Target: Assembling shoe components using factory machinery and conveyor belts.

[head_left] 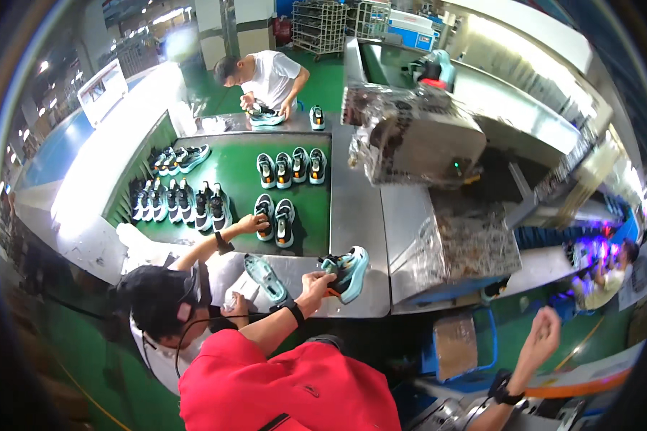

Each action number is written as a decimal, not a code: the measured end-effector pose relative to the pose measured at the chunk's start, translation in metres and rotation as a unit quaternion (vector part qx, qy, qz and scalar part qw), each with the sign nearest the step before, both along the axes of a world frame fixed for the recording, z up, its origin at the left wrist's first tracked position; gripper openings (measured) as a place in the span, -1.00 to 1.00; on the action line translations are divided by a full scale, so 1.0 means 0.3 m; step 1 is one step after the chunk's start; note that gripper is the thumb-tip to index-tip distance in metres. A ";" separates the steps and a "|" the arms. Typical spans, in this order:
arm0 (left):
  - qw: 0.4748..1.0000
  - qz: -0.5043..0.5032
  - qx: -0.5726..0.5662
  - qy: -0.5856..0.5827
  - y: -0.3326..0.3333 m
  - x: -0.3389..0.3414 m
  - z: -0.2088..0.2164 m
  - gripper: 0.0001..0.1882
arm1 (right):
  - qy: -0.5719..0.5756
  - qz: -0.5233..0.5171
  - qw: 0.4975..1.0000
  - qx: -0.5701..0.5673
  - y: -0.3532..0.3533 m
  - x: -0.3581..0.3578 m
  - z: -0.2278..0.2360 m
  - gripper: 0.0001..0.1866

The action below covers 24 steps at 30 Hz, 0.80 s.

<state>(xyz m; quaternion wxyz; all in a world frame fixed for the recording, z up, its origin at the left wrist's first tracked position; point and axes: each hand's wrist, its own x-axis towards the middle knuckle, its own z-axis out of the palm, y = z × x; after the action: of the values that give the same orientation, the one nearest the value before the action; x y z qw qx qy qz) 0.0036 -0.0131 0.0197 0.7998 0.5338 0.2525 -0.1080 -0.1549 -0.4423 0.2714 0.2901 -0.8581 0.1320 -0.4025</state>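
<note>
My left hand (315, 286) is closed on the heel end of a light-blue and black sneaker (351, 276) with an orange heel patch, held over the metal table edge (370, 305). My right hand (541, 336) is out to the right, away from the table, its fingers loosely bent and nothing visible in them. Left of the held shoe, another sneaker (264, 276) shows its pale-blue sole, close to a co-worker's hand (237, 309). That co-worker, in a black cap, reaches with the other hand (251, 223) to a sneaker (264, 210) on the green surface (241, 169).
Rows of sneakers (181, 199) stand on the green surface, with more shoes (291, 168) at its right side. Across the table, a person in white (272, 77) handles a shoe. A machine (424, 140) wrapped in film rises at right. A blue cart (459, 347) holds cardboard.
</note>
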 end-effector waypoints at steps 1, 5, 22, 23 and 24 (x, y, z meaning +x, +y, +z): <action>1.000 0.009 0.009 -0.014 0.028 0.086 -0.070 -0.82 | 0.006 0.018 0.998 -0.056 0.042 0.130 0.106 -0.81; 0.998 0.060 0.027 -0.010 0.090 0.428 -0.222 -0.81 | 0.023 0.156 0.981 -0.109 0.164 0.670 0.392 -0.68; 0.856 0.061 0.496 -0.134 0.182 1.741 -0.482 -0.68 | 0.301 0.113 0.881 -0.348 0.281 2.352 0.695 -0.37; 0.864 0.020 0.491 -0.107 0.182 1.737 -0.508 -0.61 | 0.324 0.149 0.869 -0.343 0.286 2.362 0.676 -0.36; 0.865 0.030 0.482 -0.134 0.129 1.750 -0.500 -0.53 | 0.320 0.185 0.887 -0.278 0.215 2.350 0.700 -0.32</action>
<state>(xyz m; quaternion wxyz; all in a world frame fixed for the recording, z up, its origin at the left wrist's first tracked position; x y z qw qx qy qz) 0.5285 0.0255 -0.1302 0.4715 0.8545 0.1794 0.1240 0.5501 -0.3778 0.4814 0.0506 -0.9947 -0.0610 -0.0653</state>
